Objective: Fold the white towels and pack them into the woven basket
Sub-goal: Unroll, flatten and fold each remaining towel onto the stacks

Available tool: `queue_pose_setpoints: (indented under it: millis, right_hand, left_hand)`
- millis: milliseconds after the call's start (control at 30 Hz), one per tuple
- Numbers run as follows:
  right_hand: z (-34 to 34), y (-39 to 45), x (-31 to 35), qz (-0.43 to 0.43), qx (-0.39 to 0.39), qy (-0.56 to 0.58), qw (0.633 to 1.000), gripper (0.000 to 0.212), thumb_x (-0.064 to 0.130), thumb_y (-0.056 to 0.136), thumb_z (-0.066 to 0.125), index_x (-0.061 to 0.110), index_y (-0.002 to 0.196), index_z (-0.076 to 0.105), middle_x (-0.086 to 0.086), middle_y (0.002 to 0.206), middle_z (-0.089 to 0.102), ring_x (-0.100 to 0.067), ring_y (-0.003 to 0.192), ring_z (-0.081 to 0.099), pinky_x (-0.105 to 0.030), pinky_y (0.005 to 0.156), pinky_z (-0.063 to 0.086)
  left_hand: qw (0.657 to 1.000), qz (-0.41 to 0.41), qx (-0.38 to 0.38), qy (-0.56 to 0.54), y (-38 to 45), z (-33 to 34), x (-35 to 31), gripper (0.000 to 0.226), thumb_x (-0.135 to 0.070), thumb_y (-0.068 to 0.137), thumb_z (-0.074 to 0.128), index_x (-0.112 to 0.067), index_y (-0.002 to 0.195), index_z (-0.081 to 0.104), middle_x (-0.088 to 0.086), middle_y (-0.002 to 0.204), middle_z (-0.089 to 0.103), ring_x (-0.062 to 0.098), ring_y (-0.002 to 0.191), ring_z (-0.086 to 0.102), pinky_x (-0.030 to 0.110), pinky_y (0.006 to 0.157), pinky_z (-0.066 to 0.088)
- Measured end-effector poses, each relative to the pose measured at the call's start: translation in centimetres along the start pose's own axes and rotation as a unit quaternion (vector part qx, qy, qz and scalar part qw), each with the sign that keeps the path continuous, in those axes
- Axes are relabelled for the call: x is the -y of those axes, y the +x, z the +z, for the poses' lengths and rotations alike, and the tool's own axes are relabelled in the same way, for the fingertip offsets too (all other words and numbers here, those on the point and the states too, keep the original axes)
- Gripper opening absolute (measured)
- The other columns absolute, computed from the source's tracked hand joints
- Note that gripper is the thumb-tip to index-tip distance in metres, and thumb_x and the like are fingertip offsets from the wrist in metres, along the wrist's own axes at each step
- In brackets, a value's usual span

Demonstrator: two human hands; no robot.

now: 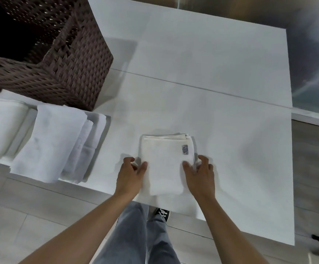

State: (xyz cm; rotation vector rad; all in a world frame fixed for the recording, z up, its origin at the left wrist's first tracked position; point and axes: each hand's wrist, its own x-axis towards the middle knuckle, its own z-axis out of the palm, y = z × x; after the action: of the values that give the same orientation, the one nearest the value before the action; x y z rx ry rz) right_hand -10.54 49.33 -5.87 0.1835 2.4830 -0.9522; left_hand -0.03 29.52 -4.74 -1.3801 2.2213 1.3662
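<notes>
The left hand (pixel 131 174) and the right hand (pixel 199 173) each pinch a side edge of the folded towel (pixel 164 164), fingers curled over the top and thumbs at the flanks, probably to keep the layers square while it is lifted as one packet. It lies at the near edge of the white surface (pixel 221 82), label up. The woven basket (pixel 74 60) stands open at the far left, and more towels (pixel 48 141) wait just in front of it, within easy reach.
</notes>
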Motion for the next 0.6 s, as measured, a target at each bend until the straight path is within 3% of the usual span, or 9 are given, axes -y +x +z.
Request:
queue_pose_setpoints:
  millis: [100, 200, 300, 400, 533, 600]
  right_hand:
    - [-0.1, -1.4, -0.6, 0.047, 0.043, 0.043, 0.997, 0.055, 0.049, 0.090, 0.068, 0.029, 0.135, 0.044, -0.001, 0.124, 0.053, -0.011, 0.094, 0.053, -0.033, 0.083, 0.041]
    - [-0.2, -1.6, -1.3, 0.074, 0.070, 0.078, 0.992, 0.056, 0.048, 0.089, 0.070, 0.024, 0.135, 0.050, -0.002, 0.121, 0.063, -0.018, 0.101, 0.062, -0.032, 0.083, 0.046]
    - [-1.0, -1.5, -1.3, 0.110, 0.101, 0.146, 0.978, 0.047, 0.041, 0.091, 0.073, 0.016, 0.127, 0.058, 0.000, 0.110, 0.069, -0.018, 0.097, 0.068, -0.032, 0.084, 0.052]
    - [-1.5, -2.0, -1.8, 0.174, 0.174, 0.238, 0.939, 0.040, 0.034, 0.090, 0.076, 0.011, 0.122, 0.067, -0.006, 0.104, 0.077, -0.027, 0.095, 0.074, -0.045, 0.090, 0.060]
    - [-2.7, -3.5, -1.2, 0.218, 0.232, 0.315, 0.894, 0.032, 0.027, 0.090, 0.078, 0.008, 0.114, 0.070, -0.012, 0.103, 0.079, -0.033, 0.097, 0.075, -0.044, 0.080, 0.061]
    - [-3.3, -4.2, -0.5, 0.205, 0.250, 0.323, 0.889, 0.030, 0.024, 0.092, 0.075, 0.006, 0.114, 0.070, -0.015, 0.105, 0.078, -0.035, 0.097, 0.075, -0.042, 0.077, 0.061]
  left_hand:
    - [1.000, -0.009, 0.024, -0.005, -1.5, 0.6, 1.0, 0.048, -0.049, 0.094, 0.062, -0.018, 0.128, 0.048, -0.007, 0.104, 0.063, 0.011, 0.092, 0.064, 0.038, 0.087, 0.055]
    - [0.998, -0.037, 0.027, -0.034, -2.5, 0.6, 1.4, 0.043, -0.044, 0.094, 0.065, -0.021, 0.127, 0.050, -0.011, 0.100, 0.063, 0.013, 0.090, 0.063, 0.033, 0.084, 0.051]
    - [0.994, -0.075, 0.044, -0.067, -2.7, 0.1, 1.6, 0.049, -0.046, 0.092, 0.067, -0.019, 0.130, 0.052, -0.002, 0.107, 0.063, 0.021, 0.098, 0.063, 0.036, 0.091, 0.052]
    - [0.991, -0.084, 0.079, -0.063, -3.3, -0.3, 1.7, 0.047, -0.044, 0.093, 0.066, -0.015, 0.130, 0.057, 0.003, 0.114, 0.064, 0.024, 0.105, 0.062, 0.038, 0.098, 0.050]
    - [0.993, -0.059, 0.086, -0.061, -4.7, -1.8, 0.7, 0.022, -0.040, 0.094, 0.064, -0.022, 0.107, 0.061, 0.001, 0.107, 0.068, 0.025, 0.104, 0.065, 0.037, 0.094, 0.052]
    - [0.992, -0.046, 0.086, -0.075, -5.4, -2.8, 0.4, 0.021, -0.039, 0.094, 0.064, -0.022, 0.106, 0.064, -0.001, 0.106, 0.070, 0.022, 0.099, 0.067, 0.038, 0.093, 0.054]
